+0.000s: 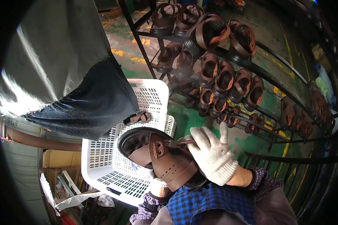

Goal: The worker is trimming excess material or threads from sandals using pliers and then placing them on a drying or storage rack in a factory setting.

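right hand [211,153] bent, pliers [175,143] on sandal [165,159]

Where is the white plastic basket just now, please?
In the head view the white plastic basket sits left of centre on the floor, just behind the brown sandal in the hands, with the shoe rack to its right.

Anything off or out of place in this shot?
One thing: a lone brown sandal lies inside the white crate, apart from the pairs lined up on the black rack. The right hand works a small tool on the held brown sandal; no damage visible.
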Available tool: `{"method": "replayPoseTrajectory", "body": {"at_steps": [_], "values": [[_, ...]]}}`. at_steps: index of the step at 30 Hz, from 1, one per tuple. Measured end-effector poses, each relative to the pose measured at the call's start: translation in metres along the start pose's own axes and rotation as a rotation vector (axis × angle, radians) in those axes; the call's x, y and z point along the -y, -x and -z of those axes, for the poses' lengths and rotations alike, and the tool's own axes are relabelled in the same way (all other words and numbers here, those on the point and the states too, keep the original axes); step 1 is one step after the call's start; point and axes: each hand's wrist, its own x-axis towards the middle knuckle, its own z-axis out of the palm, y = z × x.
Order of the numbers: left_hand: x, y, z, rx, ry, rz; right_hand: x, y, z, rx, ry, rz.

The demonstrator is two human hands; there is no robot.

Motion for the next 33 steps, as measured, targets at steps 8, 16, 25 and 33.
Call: {"method": "replayPoseTrajectory", "body": {"at_steps": [8, 16, 25, 33], "values": [[-0.003, -0.007, -0.008, -0.048, -0.035, -0.013, 0.013, -0.003, -0.003, -0.085, 0.103, -0.083], [-0.003, -0.035, -0.024, -0.095, -0.074, -0.015, 0.022, 0.002, -0.016, 0.08, -0.007, -0.148], [-0.003, -0.013, -0.023, -0.152, -0.125, -0.027, 0.031, 0.023, -0.026, 0.005, 0.177, 0.002], [-0.01, -0.052, -0.044, -0.215, -0.152, -0.111, -0.029, 0.018, -0.023, 0.442, -0.793, -0.238]]}}
